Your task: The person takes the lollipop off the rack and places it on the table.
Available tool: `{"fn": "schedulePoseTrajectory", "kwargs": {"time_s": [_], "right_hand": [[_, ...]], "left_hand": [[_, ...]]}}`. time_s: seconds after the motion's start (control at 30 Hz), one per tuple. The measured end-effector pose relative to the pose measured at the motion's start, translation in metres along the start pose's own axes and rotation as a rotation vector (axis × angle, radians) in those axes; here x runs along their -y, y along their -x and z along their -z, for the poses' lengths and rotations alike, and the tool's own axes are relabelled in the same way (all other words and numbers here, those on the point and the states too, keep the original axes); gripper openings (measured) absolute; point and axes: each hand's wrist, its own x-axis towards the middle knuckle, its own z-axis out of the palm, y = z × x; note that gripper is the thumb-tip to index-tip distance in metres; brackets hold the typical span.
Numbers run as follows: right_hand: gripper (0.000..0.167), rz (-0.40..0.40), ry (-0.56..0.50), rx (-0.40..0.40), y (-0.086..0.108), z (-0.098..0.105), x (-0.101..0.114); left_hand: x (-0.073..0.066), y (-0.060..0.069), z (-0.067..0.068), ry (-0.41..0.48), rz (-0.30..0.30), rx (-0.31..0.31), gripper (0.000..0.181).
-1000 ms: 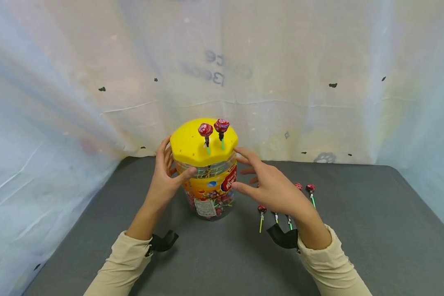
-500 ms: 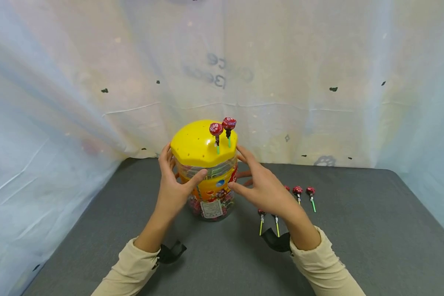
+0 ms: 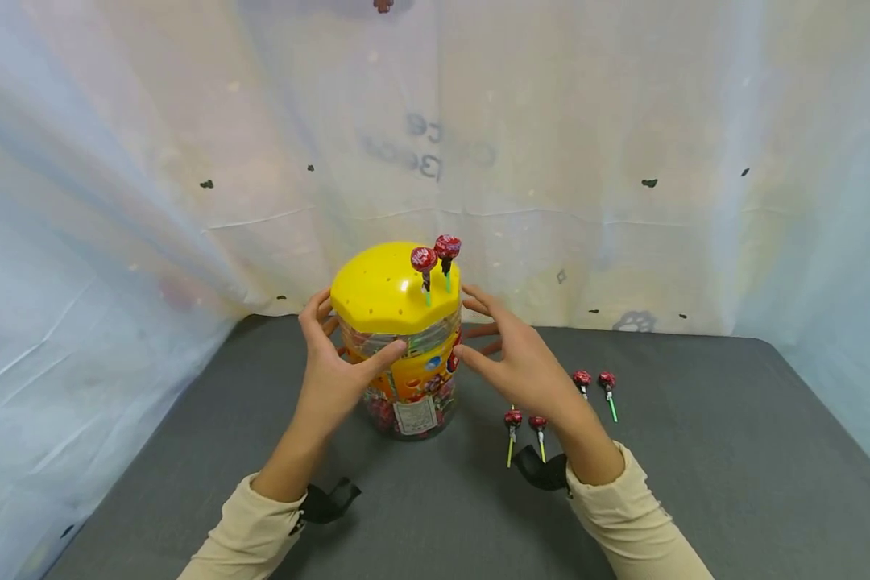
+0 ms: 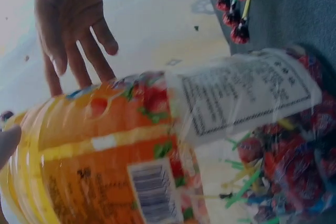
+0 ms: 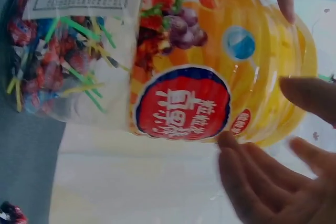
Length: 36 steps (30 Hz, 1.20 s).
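Note:
A clear plastic candy jar [image 3: 415,379] with a yellow lid [image 3: 377,282] stands upright on the grey table. Two red-wrapped lollipops, a front one [image 3: 424,259] and a back one [image 3: 447,246], stick up from the lid's right side. My left hand [image 3: 333,380] holds the jar's left side, thumb across the front and fingers partly hidden around the side. On the other side my right hand [image 3: 524,362] is spread beside the jar, its fingertips [image 5: 228,140] at or very near the wall. More lollipops [image 5: 58,64] show through the jar's lower part.
Several loose lollipops lie right of the jar, among them a near one [image 3: 512,419] and a far one [image 3: 607,380]; my right arm covers part of the group. A pale curtain [image 3: 551,161] hangs behind the table [image 3: 696,451].
The jar has turned, carrying the two lid lollipops and the label rightward, mostly before the half-second frame. My left hand shifted slightly right, then a little back; the right hand stayed close to the jar.

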Motion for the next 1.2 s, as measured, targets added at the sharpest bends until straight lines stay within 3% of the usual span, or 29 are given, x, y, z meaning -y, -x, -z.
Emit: {"fn": "schedulePoseTrajectory", "kwargs": {"time_s": [0.17, 0.27, 0.43, 0.7, 1.2], "right_hand": [[0.077, 0.133, 0.017, -0.189, -0.011, 0.015, 0.01], [0.071, 0.207, 0.051, -0.246, -0.022, 0.024, 0.018], [0.064, 0.239, 0.102, -0.253, -0.035, 0.028, 0.021], [0.057, 0.3, 0.135, -0.27, -0.043, 0.022, 0.023], [0.05, 0.306, 0.163, -0.294, -0.046, 0.025, 0.029]], "left_hand": [[0.001, -0.01, 0.006, 0.028, -0.022, 0.075, 0.098], [0.003, -0.015, 0.01, 0.034, -0.034, 0.102, 0.1], [0.005, -0.018, 0.012, 0.059, -0.042, 0.13, 0.1], [0.006, -0.013, 0.013, 0.096, -0.025, 0.079, 0.094], [0.002, -0.015, 0.012, 0.09, -0.011, 0.088, 0.095]]}}
